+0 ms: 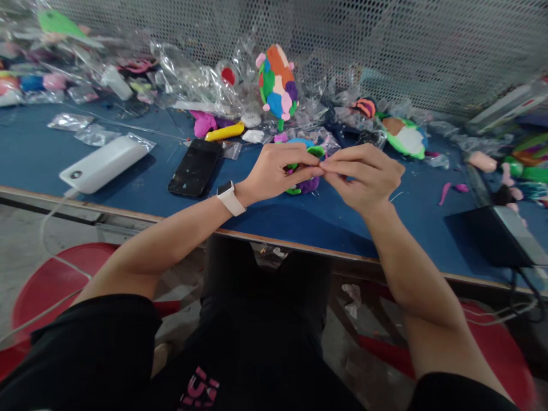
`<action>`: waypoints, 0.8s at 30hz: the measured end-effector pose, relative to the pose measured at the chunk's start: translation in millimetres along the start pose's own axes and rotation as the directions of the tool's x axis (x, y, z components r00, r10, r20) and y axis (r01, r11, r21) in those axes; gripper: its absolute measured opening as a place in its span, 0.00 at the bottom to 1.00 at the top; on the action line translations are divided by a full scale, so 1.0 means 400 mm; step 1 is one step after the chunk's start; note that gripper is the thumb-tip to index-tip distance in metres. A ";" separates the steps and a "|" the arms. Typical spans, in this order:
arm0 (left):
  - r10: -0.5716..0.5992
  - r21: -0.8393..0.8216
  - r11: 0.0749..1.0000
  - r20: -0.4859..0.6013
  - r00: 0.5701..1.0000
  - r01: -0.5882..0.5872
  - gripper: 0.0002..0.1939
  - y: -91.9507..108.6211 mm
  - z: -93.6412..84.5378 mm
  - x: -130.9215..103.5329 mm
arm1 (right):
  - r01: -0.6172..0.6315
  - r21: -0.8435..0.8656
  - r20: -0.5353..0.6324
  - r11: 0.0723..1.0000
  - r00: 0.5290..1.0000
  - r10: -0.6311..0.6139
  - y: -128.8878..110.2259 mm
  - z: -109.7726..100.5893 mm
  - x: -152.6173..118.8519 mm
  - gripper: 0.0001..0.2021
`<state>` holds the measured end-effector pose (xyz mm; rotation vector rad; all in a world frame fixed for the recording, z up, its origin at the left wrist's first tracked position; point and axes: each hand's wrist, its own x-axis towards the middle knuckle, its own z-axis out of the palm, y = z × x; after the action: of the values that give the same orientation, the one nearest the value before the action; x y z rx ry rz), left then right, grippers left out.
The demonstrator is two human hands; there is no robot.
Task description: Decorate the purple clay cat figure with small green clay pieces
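The left hand (pixel 285 171) and right hand (pixel 363 174) meet with fingertips pinched together above the blue table (pixel 261 220); whether anything is between them cannot be told. A green and purple clay piece (pixel 309 185) sits on the table, partly hidden behind the left hand.

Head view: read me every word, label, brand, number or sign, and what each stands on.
No text reads clearly.
Black cloth shirt: pink block lettering, slanted and broken up, not legible.
White rounded plastic device with a cable: small dark round mark, too small to read.
Black rectangular phone: no text visible on its dark face.
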<state>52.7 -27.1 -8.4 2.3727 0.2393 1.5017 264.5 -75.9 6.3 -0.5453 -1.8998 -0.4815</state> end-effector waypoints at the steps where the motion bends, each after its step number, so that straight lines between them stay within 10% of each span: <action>1: -0.005 -0.010 1.000 0.001 1.000 0.005 0.22 0.002 -0.001 0.001 | -0.009 0.006 -0.008 1.000 1.000 0.009 -0.001 0.001 0.001 0.09; 12: -0.225 -0.467 0.835 0.191 0.955 0.290 0.21 0.024 -0.018 0.018 | -0.124 0.219 -0.060 0.968 0.988 0.140 -0.024 0.000 0.022 0.09; 24: -0.250 -0.526 0.788 0.201 0.947 0.320 0.21 0.019 -0.010 0.020 | -0.170 0.152 -0.038 0.974 0.983 0.178 -0.031 0.002 0.016 0.04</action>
<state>52.3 -31.0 2.7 1.8494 0.1053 1.0894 254.7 -84.5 11.0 -0.5891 -1.8027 -0.2361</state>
